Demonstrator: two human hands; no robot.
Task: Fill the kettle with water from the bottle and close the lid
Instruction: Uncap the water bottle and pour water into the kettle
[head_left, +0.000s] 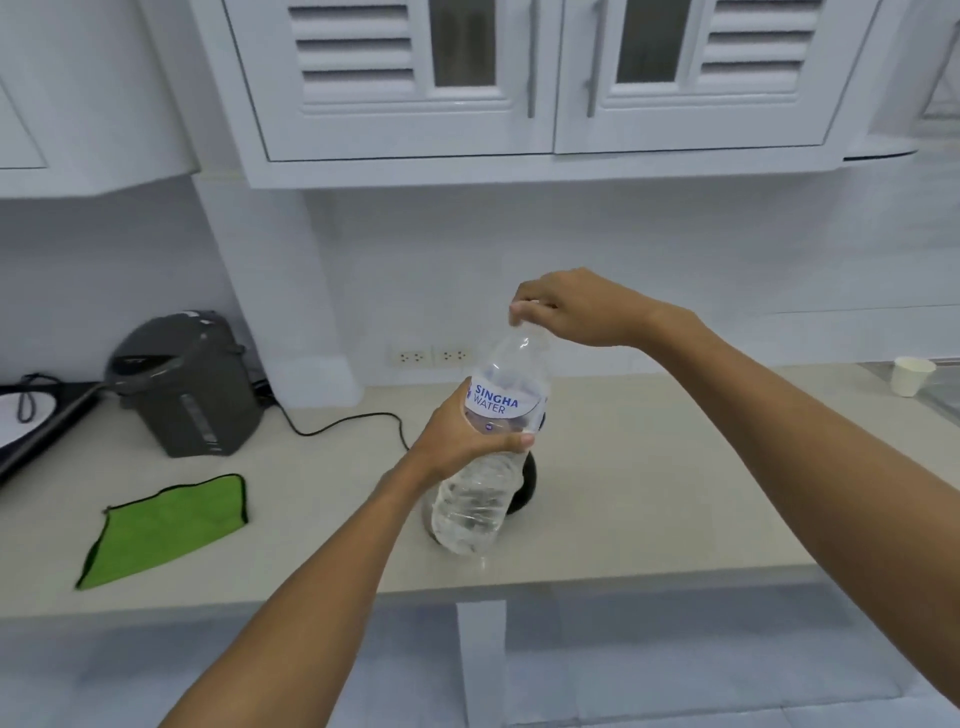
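Observation:
A clear plastic water bottle (480, 499) with a white and blue label is held above the counter, tilted slightly to the right. My left hand (457, 441) grips its middle, just under the label. My right hand (566, 309) is closed over the top of the bottle, fingers pinched around the cap, which is hidden. Behind the bottle a black rounded object (527, 483) on the counter is mostly hidden, so I cannot tell whether it is the kettle. A dark grey electric water pot (187, 384) stands at the back left with its lid down.
A green cloth (166, 527) lies on the beige counter (649, 493) at the front left. A black cable (343, 423) runs from the pot towards the bottle. A white paper cup (911, 375) stands at the far right. Wall sockets (431, 356) and white cabinets are behind.

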